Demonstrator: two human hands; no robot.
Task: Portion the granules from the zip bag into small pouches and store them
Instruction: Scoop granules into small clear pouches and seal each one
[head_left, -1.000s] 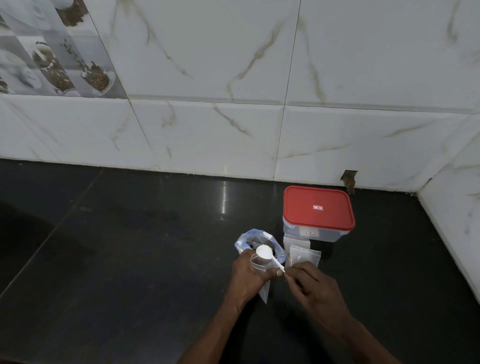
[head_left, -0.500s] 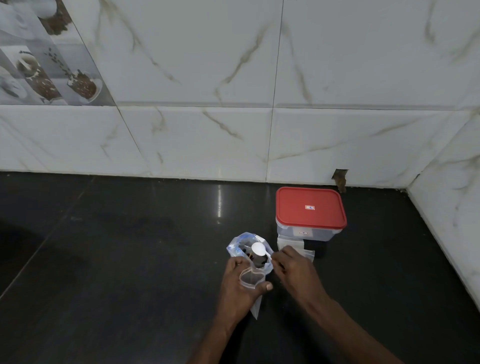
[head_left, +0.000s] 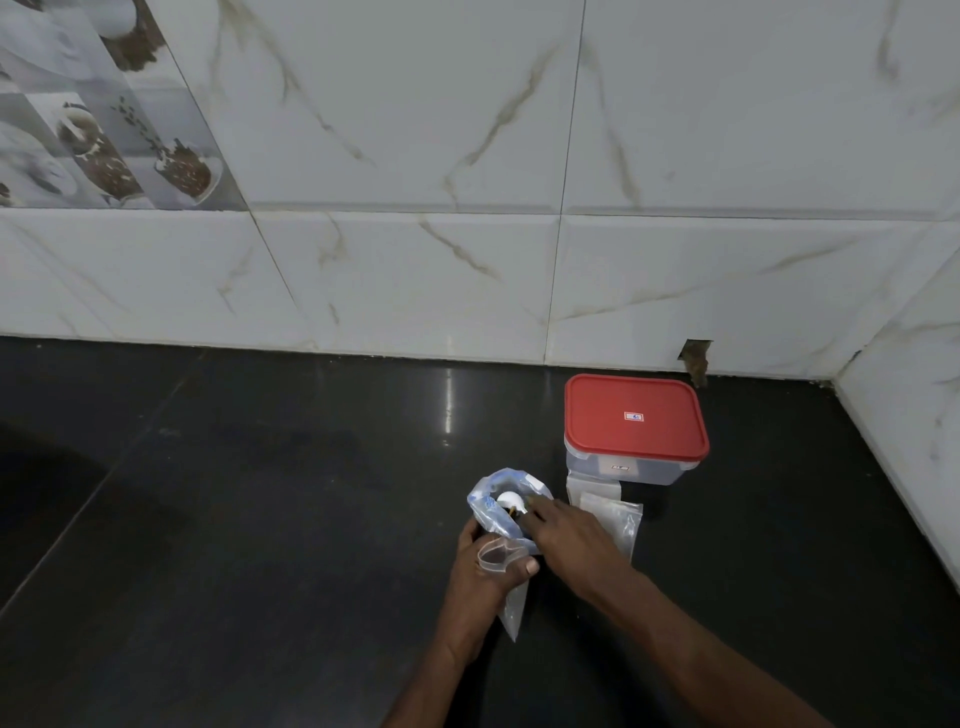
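I have the left hand (head_left: 480, 577) curled round a small clear pouch (head_left: 511, 616). The thumb lies across the front of the pouch just below its mouth, the other fingers wrap behind it, and the mouth stands open above the thumb. The lower end of the pouch hangs down past the heel of this hand, towards me. The zip bag (head_left: 485, 506) stands directly beyond the left fingers, touching the pouch mouth, with its blue-edged top spread open. I have the right hand (head_left: 569, 535) reaching in from the right, with its fingertips at the rim of the zip bag and pinching the handle of a white scoop (head_left: 508, 501). The scoop bowl sits inside the bag opening, just past those fingertips. I can see something dark under the bowl, but I cannot tell how much the bowl holds. To the right of the right knuckles, spare pouches (head_left: 618, 514) lie flat on the black counter (head_left: 260, 519), partly under the hand. Beyond them, further from the fingers, stands a clear box (head_left: 623, 467) with a red lid (head_left: 634, 415) closed on it, near the tiled wall (head_left: 415, 156).
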